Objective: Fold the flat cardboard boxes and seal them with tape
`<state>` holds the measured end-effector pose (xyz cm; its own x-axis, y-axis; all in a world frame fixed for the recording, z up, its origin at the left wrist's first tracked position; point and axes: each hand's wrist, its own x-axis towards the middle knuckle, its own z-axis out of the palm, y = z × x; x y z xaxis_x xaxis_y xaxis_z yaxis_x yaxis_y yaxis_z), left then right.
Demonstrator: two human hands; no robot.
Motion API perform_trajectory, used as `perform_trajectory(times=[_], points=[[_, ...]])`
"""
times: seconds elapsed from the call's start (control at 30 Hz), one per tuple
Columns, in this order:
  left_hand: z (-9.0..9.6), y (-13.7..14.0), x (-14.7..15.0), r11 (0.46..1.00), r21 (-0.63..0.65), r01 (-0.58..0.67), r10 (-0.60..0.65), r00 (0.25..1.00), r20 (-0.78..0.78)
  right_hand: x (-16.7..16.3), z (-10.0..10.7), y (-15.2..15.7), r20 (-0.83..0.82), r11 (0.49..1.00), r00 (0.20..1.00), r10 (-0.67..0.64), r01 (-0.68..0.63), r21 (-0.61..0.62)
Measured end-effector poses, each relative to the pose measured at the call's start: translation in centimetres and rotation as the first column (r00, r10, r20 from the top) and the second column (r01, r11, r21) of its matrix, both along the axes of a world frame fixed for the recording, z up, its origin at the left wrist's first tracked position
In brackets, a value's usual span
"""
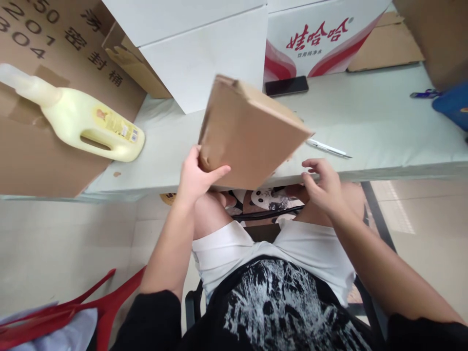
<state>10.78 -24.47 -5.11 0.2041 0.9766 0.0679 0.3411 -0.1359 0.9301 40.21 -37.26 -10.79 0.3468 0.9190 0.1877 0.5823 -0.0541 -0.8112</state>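
My left hand (197,175) grips a small brown cardboard box (256,141) by its lower left corner, with the thumb lying across the near face. The box is tilted and held up over the front part of the covered table (387,129). To the right of the box, at the table's front edge, is my right hand (323,187); its fingers are loosely bent and apart, with nothing visible in them. A slim white pen-like tool (329,148) with a dark pointed tip lies on the table just beyond that hand.
A black phone (287,86) lies before a white-and-red carton (321,39). On the left, a pale yellow bottle (69,114) rests on a large cardboard carton (32,151). At the right are purple-handled scissors (426,94) and a blue object (453,105). A red chair (113,297) stands lower left.
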Motion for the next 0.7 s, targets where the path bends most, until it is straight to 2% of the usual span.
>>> perform_trajectory(times=[0.07,0.13,0.2,0.3,0.43,0.53,0.63,0.7], points=[[-1.5,-0.3,-0.7,0.975,-0.222,-0.004,0.062,0.965,0.254,-1.1,0.3,0.4,-0.082,0.994,0.991,0.108,-0.107,0.019],[-3.0,-0.8,-0.8,0.916,-0.401,0.022,0.14,0.919,0.37,-2.3,0.4,0.9,-0.164,0.976,0.963,0.215,-0.207,0.064],[-4.3,-1.4,-0.6,0.867,-0.497,0.039,0.19,0.896,0.401,-3.1,0.2,1.3,-0.239,0.965,0.936,0.26,-0.243,0.096],[-5.4,-2.0,-0.3,0.826,-0.56,0.064,0.228,0.87,0.437,-3.4,-0.3,1.5,-0.328,0.981,0.925,0.193,-0.173,0.09],[-5.6,-2.2,-0.4,0.815,-0.565,0.127,0.196,0.858,0.475,-2.6,-0.2,1.1,-0.326,0.998,0.945,-0.027,0.042,0.039],[-5.7,-2.2,-0.7,0.835,-0.508,0.211,0.09,0.859,0.504,-2.0,0.4,0.7,-0.498,0.99,0.855,-0.142,0.116,-0.083],[-6.1,-2.2,-1.0,0.869,-0.388,0.307,-0.096,0.874,0.477,-1.9,0.8,0.5,-0.69,0.994,0.714,-0.113,0.076,-0.084],[-6.3,-2.2,-1.2,0.888,-0.305,0.345,-0.207,0.89,0.406,-2.0,0.8,0.5,-0.712,0.999,0.701,-0.04,0.029,-0.028]])
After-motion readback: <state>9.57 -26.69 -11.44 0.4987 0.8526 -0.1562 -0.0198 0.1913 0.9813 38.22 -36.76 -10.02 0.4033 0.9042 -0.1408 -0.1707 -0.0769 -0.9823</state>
